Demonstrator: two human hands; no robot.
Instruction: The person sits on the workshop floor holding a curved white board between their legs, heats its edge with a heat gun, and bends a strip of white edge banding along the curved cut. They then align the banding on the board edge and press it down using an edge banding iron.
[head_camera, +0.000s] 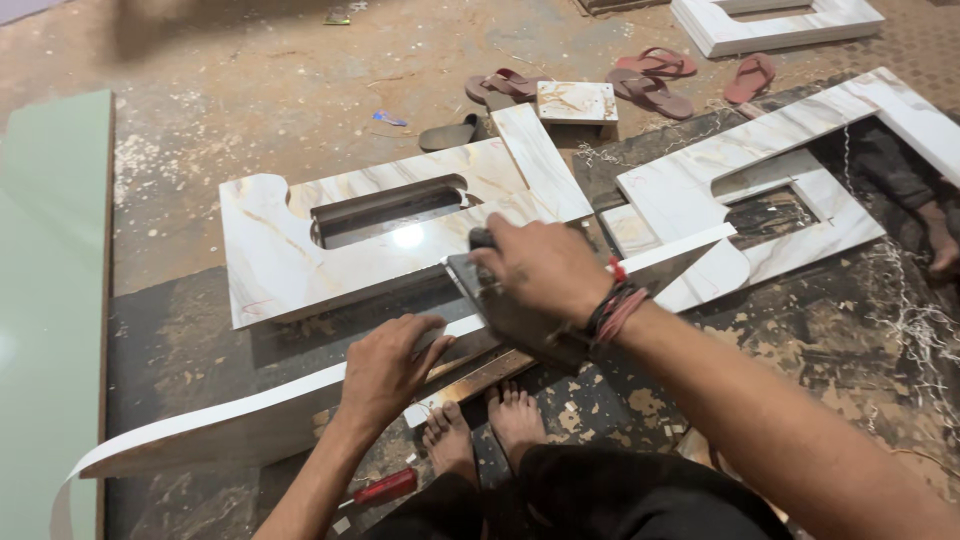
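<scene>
My right hand (545, 265) grips a grey metal hand tool (505, 315) that rests on the edge of a long white marble-patterned strip (230, 425). The strip runs from lower left up to the right across a dark worn work surface (820, 330). My left hand (385, 370) presses down on the strip just left of the tool. A red and black cord band sits on my right wrist. My bare feet (485, 425) show below the strip.
Marble-patterned boards with cut-outs lie behind (290, 250) and at the right (700, 185). A pale green panel (45, 300) lines the left edge. Several sandals (650, 85) and a small block (577, 102) lie on the dusty floor. A red-handled tool (385, 487) lies near my knee.
</scene>
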